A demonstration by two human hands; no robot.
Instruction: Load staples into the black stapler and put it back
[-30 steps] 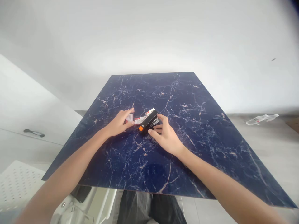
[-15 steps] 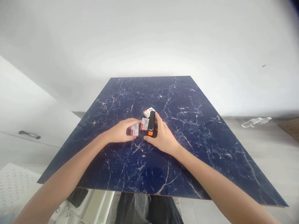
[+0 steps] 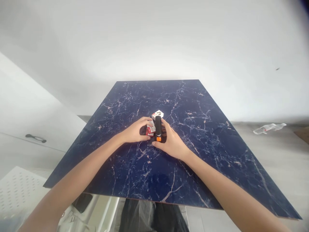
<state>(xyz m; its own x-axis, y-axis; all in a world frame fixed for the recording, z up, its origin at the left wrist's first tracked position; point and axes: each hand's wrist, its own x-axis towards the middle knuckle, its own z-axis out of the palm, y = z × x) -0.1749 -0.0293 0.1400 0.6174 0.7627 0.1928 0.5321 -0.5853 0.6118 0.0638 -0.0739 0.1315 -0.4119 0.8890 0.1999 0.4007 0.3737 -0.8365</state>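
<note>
On the dark blue table stands a black stapler [image 3: 158,127] with an orange patch at its near end. My right hand [image 3: 174,141] curls round its right side, fingers at the far end and thumb by the near end. Against the stapler's left side are small red-and-white boxes [image 3: 150,128], apparently staple boxes, overlapping so that I cannot separate them clearly. My left hand [image 3: 135,130] closes on them from the left, fingertips on top and thumb at the near edge. Another small white box [image 3: 157,113] touches or nearly touches the stapler's far end.
The marble-patterned table [image 3: 154,180] reaches back to a white wall [image 3: 154,42]. A clear plastic bottle [image 3: 269,128] lies on the floor to the right. At left are a cabinet handle [image 3: 35,138] and a white perforated surface [image 3: 18,188].
My left hand has moved right, bringing its box up against the others beside the stapler. The stapler stays in my right hand, and the view has shifted slightly.
</note>
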